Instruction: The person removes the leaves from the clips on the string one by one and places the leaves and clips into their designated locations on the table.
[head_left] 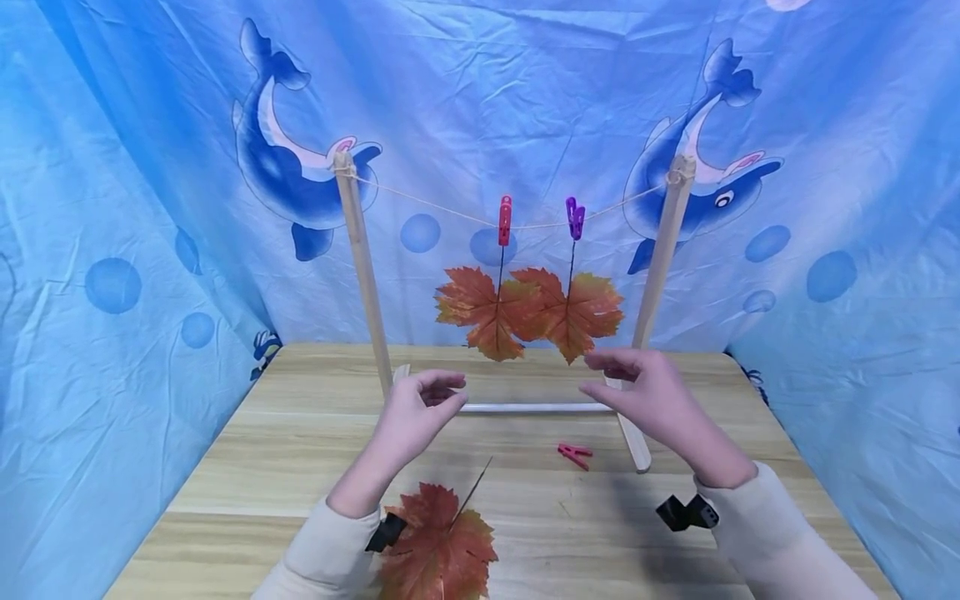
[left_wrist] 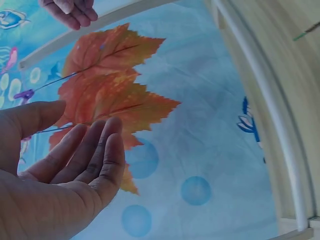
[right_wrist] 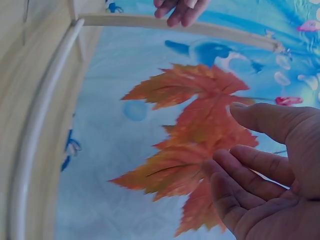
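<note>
The left hand (head_left: 420, 410) and right hand (head_left: 637, 379), fingers loosely spread, hold nothing near two overlapping leaves (head_left: 480, 304) pegged to a string (head_left: 420, 196). The left sleeve (head_left: 330, 537) partly covers another leaf (head_left: 442, 550), cut off at the head view's bottom.

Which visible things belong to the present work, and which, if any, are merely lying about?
Work: hanging leaves, red clip, purple clip, string, wooden frame; probably also loose leaf, loose clip.

Lying about: apparently nothing; dolphin cloth is backdrop.
</note>
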